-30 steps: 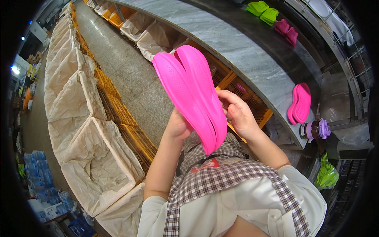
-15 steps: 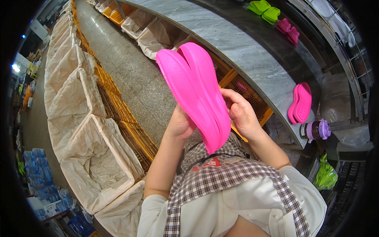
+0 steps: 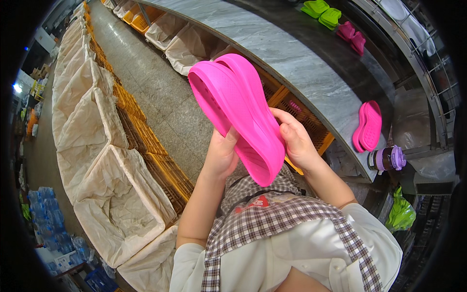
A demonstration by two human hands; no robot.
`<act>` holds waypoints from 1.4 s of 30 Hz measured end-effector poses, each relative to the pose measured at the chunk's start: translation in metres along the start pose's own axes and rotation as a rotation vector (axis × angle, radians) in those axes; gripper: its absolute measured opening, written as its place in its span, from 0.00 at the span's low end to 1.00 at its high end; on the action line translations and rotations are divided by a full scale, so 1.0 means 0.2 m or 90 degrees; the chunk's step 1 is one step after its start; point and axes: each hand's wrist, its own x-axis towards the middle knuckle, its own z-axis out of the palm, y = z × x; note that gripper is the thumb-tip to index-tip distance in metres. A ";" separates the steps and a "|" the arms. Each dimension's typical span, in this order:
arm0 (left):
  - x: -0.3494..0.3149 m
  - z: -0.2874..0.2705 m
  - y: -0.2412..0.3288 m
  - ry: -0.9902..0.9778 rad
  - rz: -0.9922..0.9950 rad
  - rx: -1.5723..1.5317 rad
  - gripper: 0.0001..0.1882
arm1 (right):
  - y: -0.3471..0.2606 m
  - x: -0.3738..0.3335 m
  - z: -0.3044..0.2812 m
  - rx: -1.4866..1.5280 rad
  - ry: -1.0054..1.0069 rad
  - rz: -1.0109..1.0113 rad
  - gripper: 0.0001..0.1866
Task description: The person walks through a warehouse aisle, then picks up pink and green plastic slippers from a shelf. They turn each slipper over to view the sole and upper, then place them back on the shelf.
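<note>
In front of my body I hold a pair of bright pink shoe soles (image 3: 243,104), side by side and slanting. My left hand (image 3: 223,152) grips the left edge, its thumb reaching into the hollow face of the nearer sole. My right hand (image 3: 295,139) holds the right edge, thumb and fingers closed against it. The far side of the pair and some fingertips are hidden. Another pair of pink soles (image 3: 368,127) rests on the near end of the grey bench (image 3: 301,58), right of my right hand.
Left, a row of cloth-lined baskets (image 3: 124,204) stands beside the aisle. Under the bench are lined bins (image 3: 187,48) and a yellow crate (image 3: 321,138). Green soles (image 3: 323,12) and darker pink pieces (image 3: 351,36) lie farther along it. A purple-lidded bottle (image 3: 389,159) is by the bench corner.
The pink soles have turned in my hands, so the hollow face of the nearer one now shows. My left thumb has come into sight over its edge.
</note>
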 end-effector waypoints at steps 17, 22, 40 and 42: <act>-0.05 -0.07 -0.01 0.001 -0.025 0.159 0.26 | -0.03 0.04 -0.07 -0.230 -0.142 0.015 0.63; -0.05 -0.11 0.00 -0.048 0.011 0.254 0.23 | -0.05 0.02 -0.07 -0.215 -0.159 0.022 0.59; -0.02 -0.02 -0.05 0.098 -0.090 0.033 0.21 | 0.04 0.15 -0.15 -0.615 -0.101 -0.470 0.27; -0.05 0.00 -0.05 0.076 -0.176 -0.160 0.21 | 0.05 0.15 -0.15 -0.524 -0.085 -0.378 0.24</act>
